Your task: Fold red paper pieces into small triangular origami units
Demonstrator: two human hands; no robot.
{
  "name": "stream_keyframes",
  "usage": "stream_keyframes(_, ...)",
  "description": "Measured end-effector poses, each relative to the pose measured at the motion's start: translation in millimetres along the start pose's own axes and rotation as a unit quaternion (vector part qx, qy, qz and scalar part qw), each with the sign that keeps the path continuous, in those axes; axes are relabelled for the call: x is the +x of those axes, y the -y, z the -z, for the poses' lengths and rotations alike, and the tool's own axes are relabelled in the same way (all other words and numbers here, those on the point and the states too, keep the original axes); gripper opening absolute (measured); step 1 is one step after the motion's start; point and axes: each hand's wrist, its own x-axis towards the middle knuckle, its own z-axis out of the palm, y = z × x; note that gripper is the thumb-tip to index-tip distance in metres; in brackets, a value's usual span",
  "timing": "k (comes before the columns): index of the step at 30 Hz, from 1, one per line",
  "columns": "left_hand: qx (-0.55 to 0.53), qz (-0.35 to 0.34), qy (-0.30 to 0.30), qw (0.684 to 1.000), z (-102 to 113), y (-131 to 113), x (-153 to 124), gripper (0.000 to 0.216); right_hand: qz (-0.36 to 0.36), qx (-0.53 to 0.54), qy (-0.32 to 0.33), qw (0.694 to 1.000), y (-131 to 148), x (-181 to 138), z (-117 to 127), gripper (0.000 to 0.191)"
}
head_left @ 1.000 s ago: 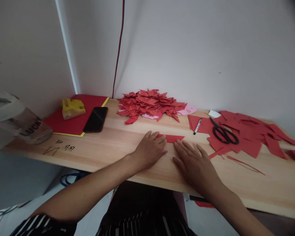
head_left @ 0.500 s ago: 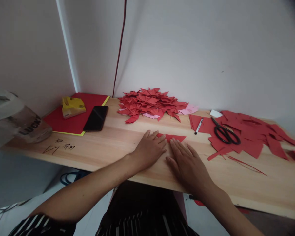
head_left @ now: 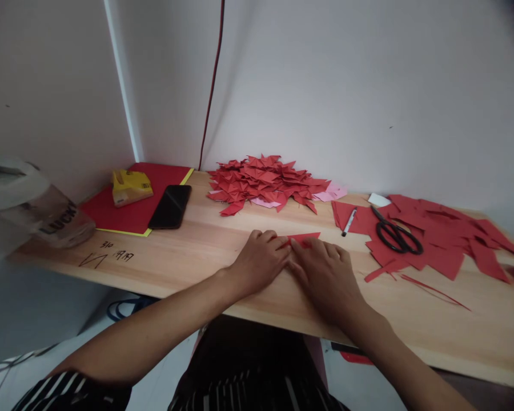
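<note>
A small folded red paper [head_left: 305, 236] lies on the wooden table in front of me, mostly covered by my fingers. My left hand [head_left: 261, 262] rests on the table with its curled fingertips on the left part of the paper. From the right, my right hand [head_left: 325, 274] grips the paper's near edge, thumb and fingers bent together close to the left fingertips. Behind them stands a heap of folded red paper pieces [head_left: 263, 180], with some pink ones at its base.
On the right lie black scissors [head_left: 397, 237] on loose red paper sheets [head_left: 443, 251], with a pen [head_left: 349, 221] beside them. To the left are a phone [head_left: 170, 206], a yellow packet [head_left: 131, 187] on a red sheet [head_left: 107, 214], and a clear cup [head_left: 62, 222].
My right hand's fingers were stretched flat along the paper; now they are bent and closed on it, nearer the left hand. My left fingers have curled a little more. The view shifted slightly.
</note>
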Motion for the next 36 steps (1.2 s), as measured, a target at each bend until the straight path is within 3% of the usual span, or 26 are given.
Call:
stream_keyframes(17, 0.001, -0.012, -0.015, 1.0, -2.6, 0.7, -0.7, 0.033, -0.017, -0.058, 0.026, 0.998, -9.8, -2.2, -0.1, 0.038)
stream_keyframes(27, 0.009, -0.017, -0.011, 1.0, -1.9, 0.9, 0.0, 0.029, 0.004, -0.066, 0.045, 0.997, 9.8, -18.5, 2.4, 0.049)
stream_keyframes(36, 0.012, -0.019, -0.021, 1.0, -1.5, 4.2, -1.5, 0.029, -0.001, -0.06, 0.029, 0.998, -9.8, -20.9, 3.1, 0.039)
